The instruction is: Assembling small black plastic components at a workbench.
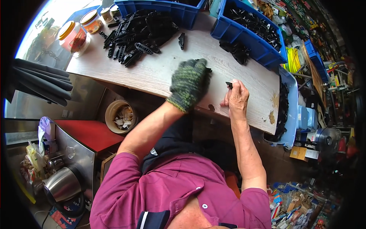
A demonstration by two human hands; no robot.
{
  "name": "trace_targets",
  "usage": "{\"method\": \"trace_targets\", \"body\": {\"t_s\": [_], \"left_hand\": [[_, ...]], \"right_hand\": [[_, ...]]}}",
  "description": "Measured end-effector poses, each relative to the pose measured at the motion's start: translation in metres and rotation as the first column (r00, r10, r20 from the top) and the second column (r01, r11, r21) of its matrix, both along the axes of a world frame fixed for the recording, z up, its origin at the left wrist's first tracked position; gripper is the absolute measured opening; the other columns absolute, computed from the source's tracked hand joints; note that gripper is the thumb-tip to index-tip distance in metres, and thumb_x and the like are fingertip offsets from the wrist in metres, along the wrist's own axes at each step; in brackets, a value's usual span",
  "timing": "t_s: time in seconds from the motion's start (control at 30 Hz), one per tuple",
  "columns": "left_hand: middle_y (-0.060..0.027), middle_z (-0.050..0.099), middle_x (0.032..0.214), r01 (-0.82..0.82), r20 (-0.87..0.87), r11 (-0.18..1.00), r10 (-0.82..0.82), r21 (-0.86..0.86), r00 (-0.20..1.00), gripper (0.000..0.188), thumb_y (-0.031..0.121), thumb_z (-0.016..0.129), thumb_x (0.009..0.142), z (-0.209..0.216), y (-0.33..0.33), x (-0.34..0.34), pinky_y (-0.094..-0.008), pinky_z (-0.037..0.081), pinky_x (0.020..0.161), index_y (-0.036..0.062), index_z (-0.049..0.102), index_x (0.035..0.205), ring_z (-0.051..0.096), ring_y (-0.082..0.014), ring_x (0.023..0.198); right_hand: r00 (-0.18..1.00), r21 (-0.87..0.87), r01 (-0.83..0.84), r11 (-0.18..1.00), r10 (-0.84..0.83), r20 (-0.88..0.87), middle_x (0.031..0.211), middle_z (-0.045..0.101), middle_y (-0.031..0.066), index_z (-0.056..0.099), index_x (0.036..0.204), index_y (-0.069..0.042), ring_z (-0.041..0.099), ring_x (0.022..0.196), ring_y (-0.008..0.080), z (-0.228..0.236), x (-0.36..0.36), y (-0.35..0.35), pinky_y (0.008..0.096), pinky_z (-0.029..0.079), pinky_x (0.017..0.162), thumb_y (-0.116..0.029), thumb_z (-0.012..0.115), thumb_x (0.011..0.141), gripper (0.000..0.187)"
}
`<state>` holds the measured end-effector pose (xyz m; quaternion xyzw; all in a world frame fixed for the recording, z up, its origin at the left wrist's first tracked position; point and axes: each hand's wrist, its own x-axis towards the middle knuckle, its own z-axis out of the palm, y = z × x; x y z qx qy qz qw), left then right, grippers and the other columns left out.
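Note:
My left hand [189, 82], in a green and black knitted glove, is curled closed above the table's front half. A dark bit of a black plastic part [209, 70] pokes out beside its fingers; the rest is hidden by the glove. To its right, my bare right hand [239, 100] pinches a small black plastic piece [229, 84] between thumb and fingers. Beyond the hands, at the back left, lies a large heap of long black plastic parts [139, 32]. One loose black part [182, 41] lies apart from that heap.
Two blue crates [249, 44] [187, 17] stand at the back; a small black pile [236, 51] lies by the right one. Lidded jars [74, 38] line the left end of the wooden table [152, 78]. A light-blue bin [291, 114] adjoins the right edge. A bucket [110, 116] stands below.

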<state>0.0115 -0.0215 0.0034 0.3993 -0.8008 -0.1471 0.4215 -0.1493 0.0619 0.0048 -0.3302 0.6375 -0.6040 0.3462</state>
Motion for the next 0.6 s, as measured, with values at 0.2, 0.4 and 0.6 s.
{"method": "trace_targets", "body": {"t_s": [0.2, 0.4, 0.6], "left_hand": [[-0.0185, 0.063, 0.099, 0.086, 0.21, 0.989, -0.059, -0.121, 0.976, 0.021, 0.028, 0.071, 0.084, -0.006, -0.02, 0.012, -0.0491, 0.049, 0.072, 0.0088, 0.066, 0.093, 0.061, -0.0388, 0.091], [-0.0165, 0.064, 0.088, 0.362, 0.019, 0.926, -0.366, 0.113, 0.931, 0.017, 0.021, 0.064, 0.092, 0.003, -0.002, 0.004, -0.0477, 0.051, 0.07, 0.0054, 0.064, 0.099, 0.064, -0.0364, 0.081], [-0.018, 0.069, 0.103, 0.5, -0.188, 0.842, -0.467, 0.203, 0.864, 0.023, 0.018, 0.064, 0.096, -0.004, 0.021, -0.015, -0.0402, 0.054, 0.078, 0.0033, 0.065, 0.114, 0.068, -0.0348, 0.092]], "right_hand": [[0.994, -0.037, 0.063, 0.997, -0.06, 0.087, 0.046, 0.032, -0.0019, 0.051, 0.079, -0.006, 0.034, 0.037, 0.0105, 0.009, 0.005, 0.001, 0.031, 0.046, 0.035, -0.037, 0.049, 0.101, 0.038], [0.975, -0.076, 0.121, 0.99, -0.104, 0.194, 0.048, 0.031, -0.0019, 0.051, 0.079, -0.005, 0.034, 0.037, 0.0111, 0.011, 0.002, 0.003, 0.0322, 0.047, 0.036, -0.037, 0.048, 0.1, 0.038], [0.948, -0.044, 0.257, 0.966, -0.243, 0.204, 0.057, 0.045, 0.0026, 0.052, 0.079, -0.004, 0.041, 0.038, 0.0125, 0.02, 0.012, 0.003, 0.032, 0.051, 0.04, -0.037, 0.047, 0.1, 0.039]]}}
